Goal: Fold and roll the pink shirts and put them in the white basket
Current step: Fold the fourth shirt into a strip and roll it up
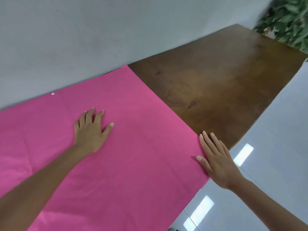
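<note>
One pink shirt [133,155] lies spread flat on the brown wooden table [216,84], against the grey wall [83,39]. We press our left hand [90,130] on its middle, fingers spread and straight. Our right hand [216,162] lies flat with straight fingers on its right edge, holding nothing.
</note>
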Available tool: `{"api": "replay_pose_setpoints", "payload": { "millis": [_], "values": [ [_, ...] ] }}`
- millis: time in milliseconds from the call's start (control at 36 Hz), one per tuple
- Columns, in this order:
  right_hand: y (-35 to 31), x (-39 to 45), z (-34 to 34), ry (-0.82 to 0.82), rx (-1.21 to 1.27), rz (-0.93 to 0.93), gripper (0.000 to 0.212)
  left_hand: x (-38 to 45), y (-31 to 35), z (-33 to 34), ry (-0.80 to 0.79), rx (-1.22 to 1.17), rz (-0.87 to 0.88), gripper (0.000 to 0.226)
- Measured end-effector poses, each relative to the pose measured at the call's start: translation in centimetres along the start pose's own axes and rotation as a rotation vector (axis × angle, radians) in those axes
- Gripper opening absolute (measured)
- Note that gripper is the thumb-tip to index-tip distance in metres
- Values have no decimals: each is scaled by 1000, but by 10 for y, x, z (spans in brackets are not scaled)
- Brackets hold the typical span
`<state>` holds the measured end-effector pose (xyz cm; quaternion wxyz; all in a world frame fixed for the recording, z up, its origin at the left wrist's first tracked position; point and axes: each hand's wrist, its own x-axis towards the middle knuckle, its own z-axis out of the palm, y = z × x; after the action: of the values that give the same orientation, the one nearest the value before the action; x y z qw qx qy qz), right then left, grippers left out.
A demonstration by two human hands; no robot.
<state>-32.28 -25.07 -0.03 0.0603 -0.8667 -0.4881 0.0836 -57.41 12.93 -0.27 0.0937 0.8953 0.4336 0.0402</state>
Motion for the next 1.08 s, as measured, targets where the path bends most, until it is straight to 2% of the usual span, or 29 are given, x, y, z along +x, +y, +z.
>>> {"api": "replay_pose_setpoints", "payload": {
  "millis": [111,278,444,611,694,778,861,944,1083],
  "values": [
    [-1,0,2,-5,-4,12,78,16,21,-2,27,-115,-26,63],
    [0,1,2,-13,19,21,81,54,76,-5,-17,-163,270,48],
    [-2,2,2,-9,21,29,79,89,137,-5,-91,-172,520,41],
    [-2,2,1,2,86,45,76,116,181,-10,-148,-6,613,35],
    [-3,3,-7,-13,239,88,76,124,192,-9,-134,70,634,32],
    [-2,3,-15,52,364,178,59,131,197,-9,-106,114,647,26],
    [3,-1,-18,125,389,232,36,137,200,-11,-91,131,642,7],
    [5,-6,-21,119,386,273,17,135,200,-13,-85,151,643,16],
    [8,-11,-30,34,303,304,23,126,196,-23,-50,180,664,23]
  ]
}}
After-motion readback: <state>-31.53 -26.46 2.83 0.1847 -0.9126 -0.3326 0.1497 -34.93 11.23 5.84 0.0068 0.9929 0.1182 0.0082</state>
